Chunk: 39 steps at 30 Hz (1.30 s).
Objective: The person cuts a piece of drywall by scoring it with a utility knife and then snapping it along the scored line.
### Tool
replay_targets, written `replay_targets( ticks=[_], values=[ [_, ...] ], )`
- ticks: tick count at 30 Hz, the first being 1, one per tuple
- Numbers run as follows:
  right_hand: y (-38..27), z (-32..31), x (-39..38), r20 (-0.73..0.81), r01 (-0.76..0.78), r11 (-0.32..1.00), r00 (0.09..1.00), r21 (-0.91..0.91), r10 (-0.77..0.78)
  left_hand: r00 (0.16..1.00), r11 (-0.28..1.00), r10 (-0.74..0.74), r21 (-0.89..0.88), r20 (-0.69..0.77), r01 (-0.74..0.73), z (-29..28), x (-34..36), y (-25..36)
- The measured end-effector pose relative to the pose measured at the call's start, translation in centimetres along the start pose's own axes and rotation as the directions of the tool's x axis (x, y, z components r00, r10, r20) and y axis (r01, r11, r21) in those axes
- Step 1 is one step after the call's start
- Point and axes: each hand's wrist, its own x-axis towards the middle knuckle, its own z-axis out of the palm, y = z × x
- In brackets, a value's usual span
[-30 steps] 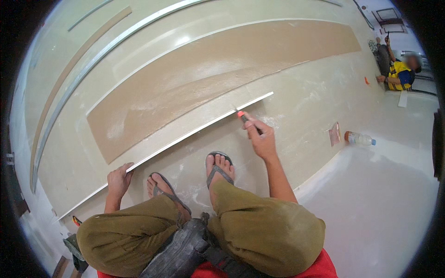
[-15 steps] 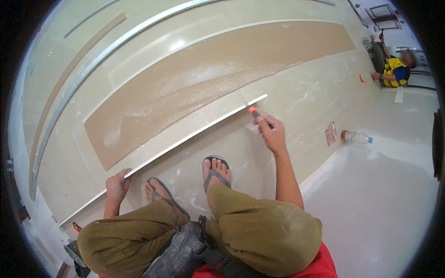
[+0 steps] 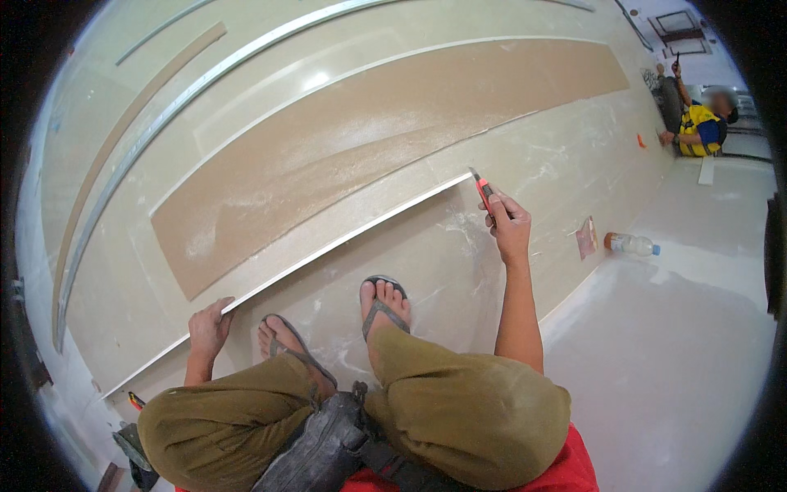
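Note:
A long, narrow pale board strip (image 3: 352,239) with a white edge runs slantwise in front of my feet, from the lower left toward the middle. My left hand (image 3: 210,330) grips it near its left part, fingers over the edge. In my right hand (image 3: 510,223) is a red and black utility knife (image 3: 484,190). Its blade tip is at the strip's far right end; whether it touches cannot be told. Beyond the strip lies a wide brown board panel (image 3: 385,123) with a white edge.
A metal channel (image 3: 188,90) and a thin brown strip (image 3: 131,115) lie farther off. To the right are a plastic bottle (image 3: 630,243) with a blue cap and a small pinkish packet (image 3: 587,238). A co-worker in a yellow vest (image 3: 698,131) sits at the far right.
My right hand has moved right with the utility knife, from over the strip's face to its right end. The left hand stays in place on the strip.

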Motion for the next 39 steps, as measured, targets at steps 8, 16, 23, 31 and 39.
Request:
replay_targets(
  ticks=[8,16,23,31,39],
  values=[
    [0.3,3.3,-2.1,0.227,0.077,0.989,0.968,0.128,-0.105,1.0,0.998,-0.002,-0.065,-0.023,0.0,0.0,-0.4,-0.8],
    [0.7,0.8,-1.0,0.099,0.047,0.999,0.994,0.02,-0.048,1.0,1.0,-0.028,-0.004,0.012,0.028,-0.5,-0.3,0.1],
    [1.4,-1.2,0.7,-0.099,-0.012,0.994,0.995,0.104,0.022,1.0,0.998,0.001,-0.055,-0.029,-0.003,0.1,-0.2,-0.2],
    [0.5,0.3,-0.3,0.098,-0.007,0.993,0.995,0.12,-0.005,0.999,0.997,-0.006,-0.074,-0.041,0.003,0.4,-0.1,-0.8],
    [0.1,0.0,0.2,-0.007,-0.011,0.974,1.0,0.225,0.013,1.0,0.999,-0.026,-0.034,0.016,0.026,-0.9,-0.3,-0.2]
  ],
)
